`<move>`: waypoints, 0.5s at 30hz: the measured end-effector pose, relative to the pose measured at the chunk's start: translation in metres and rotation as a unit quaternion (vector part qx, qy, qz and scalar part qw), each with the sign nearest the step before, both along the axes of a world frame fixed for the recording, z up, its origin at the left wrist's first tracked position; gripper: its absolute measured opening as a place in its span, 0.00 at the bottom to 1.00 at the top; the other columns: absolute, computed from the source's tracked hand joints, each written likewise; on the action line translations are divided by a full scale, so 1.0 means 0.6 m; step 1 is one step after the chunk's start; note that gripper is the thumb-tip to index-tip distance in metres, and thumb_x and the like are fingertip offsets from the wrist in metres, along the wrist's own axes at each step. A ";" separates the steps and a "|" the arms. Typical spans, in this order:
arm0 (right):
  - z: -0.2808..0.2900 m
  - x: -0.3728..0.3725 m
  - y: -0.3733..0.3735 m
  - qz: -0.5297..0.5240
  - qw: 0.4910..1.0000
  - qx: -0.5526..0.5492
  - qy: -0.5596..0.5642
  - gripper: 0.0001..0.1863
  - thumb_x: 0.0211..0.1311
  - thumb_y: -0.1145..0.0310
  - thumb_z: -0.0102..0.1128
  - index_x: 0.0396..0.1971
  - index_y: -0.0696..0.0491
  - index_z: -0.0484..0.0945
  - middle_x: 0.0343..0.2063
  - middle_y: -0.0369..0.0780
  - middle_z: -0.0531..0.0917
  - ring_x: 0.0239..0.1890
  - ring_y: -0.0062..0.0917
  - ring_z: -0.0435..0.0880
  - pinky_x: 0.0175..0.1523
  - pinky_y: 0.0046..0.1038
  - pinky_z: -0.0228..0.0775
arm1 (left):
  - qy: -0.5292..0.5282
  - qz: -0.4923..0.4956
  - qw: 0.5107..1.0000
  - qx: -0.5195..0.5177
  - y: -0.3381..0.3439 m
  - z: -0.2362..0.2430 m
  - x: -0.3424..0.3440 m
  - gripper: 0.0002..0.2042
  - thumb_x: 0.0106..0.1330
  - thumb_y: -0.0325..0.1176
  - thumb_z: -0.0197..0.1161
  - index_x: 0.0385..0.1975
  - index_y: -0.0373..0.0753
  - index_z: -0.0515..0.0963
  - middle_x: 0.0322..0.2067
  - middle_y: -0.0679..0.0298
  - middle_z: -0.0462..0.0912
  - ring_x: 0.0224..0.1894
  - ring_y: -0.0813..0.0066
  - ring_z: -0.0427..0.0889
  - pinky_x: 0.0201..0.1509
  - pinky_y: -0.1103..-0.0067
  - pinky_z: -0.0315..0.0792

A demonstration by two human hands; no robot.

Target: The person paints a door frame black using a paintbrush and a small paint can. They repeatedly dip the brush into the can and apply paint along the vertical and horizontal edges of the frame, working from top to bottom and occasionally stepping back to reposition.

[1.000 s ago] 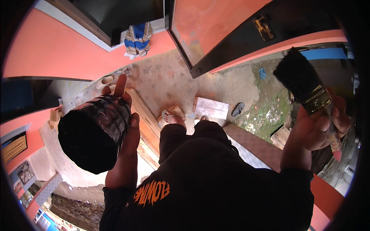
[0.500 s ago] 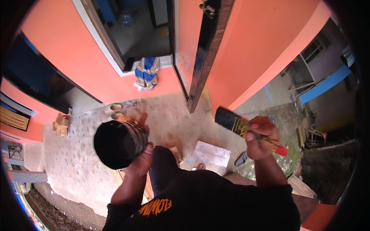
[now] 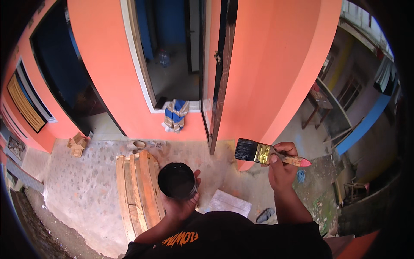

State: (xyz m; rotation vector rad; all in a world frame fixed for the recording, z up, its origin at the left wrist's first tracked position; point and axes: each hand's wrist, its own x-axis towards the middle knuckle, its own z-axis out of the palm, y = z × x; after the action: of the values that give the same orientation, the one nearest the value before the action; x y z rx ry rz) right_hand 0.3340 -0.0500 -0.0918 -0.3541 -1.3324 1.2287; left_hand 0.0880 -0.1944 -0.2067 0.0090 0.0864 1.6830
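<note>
A round can of black paint [image 3: 177, 183] rests in my left hand [image 3: 183, 208], whose fingers curl around its side. Dark paint shows inside the can's rim. My right hand [image 3: 282, 169] grips a flat paintbrush [image 3: 263, 154] by its handle, thumb and fingers pinched just behind the gold-coloured ferrule. Black bristles point left, and the handle's end is pinkish red. The brush is held level, apart from the can. Ahead of both hands stands an opened window sash [image 3: 219, 90] with a dark frame, its lower corner a little left of the bristles.
Below the can stands a slatted wooden bench-like piece [image 3: 138, 192]. A striped cloth [image 3: 176, 114] hangs over the window sill on the orange wall [image 3: 108, 56]. On the ground lie a pale board [image 3: 229, 203], a dark sandal [image 3: 265, 215] and some wood blocks [image 3: 77, 144].
The can in my left hand has moved right and farther from the head camera. My right hand still holds the brush, now more level. The view has shifted, showing more of the wooden piece.
</note>
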 end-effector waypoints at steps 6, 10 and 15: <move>0.036 0.002 0.003 0.010 0.997 0.081 -0.017 0.16 0.66 0.81 0.59 0.49 0.56 0.66 0.39 0.40 0.78 0.39 0.18 0.76 0.47 0.24 0.72 | 0.009 -0.037 0.999 0.011 -0.004 -0.021 0.040 0.44 0.64 0.71 0.48 0.72 0.44 0.64 0.71 0.47 0.66 0.65 0.56 0.75 0.52 0.62 0.83; 0.032 -0.023 0.007 0.052 0.995 0.079 -0.008 0.16 0.64 0.82 0.62 0.46 0.56 0.66 0.40 0.41 0.78 0.38 0.18 0.78 0.43 0.23 0.73 | 0.037 -0.032 0.999 0.007 -0.007 -0.029 0.043 0.44 0.63 0.71 0.48 0.72 0.44 0.64 0.70 0.48 0.67 0.65 0.57 0.75 0.53 0.64 0.81; 0.028 -0.007 0.004 0.069 0.997 0.019 0.004 0.15 0.64 0.82 0.65 0.44 0.57 0.68 0.41 0.42 0.79 0.40 0.20 0.83 0.44 0.26 0.79 | 0.073 -0.072 0.995 0.015 0.021 -0.050 0.055 0.45 0.62 0.72 0.49 0.72 0.45 0.64 0.68 0.50 0.70 0.65 0.57 0.76 0.53 0.64 0.80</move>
State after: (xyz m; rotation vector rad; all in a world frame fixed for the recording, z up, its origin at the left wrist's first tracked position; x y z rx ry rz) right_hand 0.3300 -0.0475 -0.0752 -0.2324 -1.3912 1.3161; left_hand 0.1212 -0.1819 -0.2368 0.1578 0.1674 1.5374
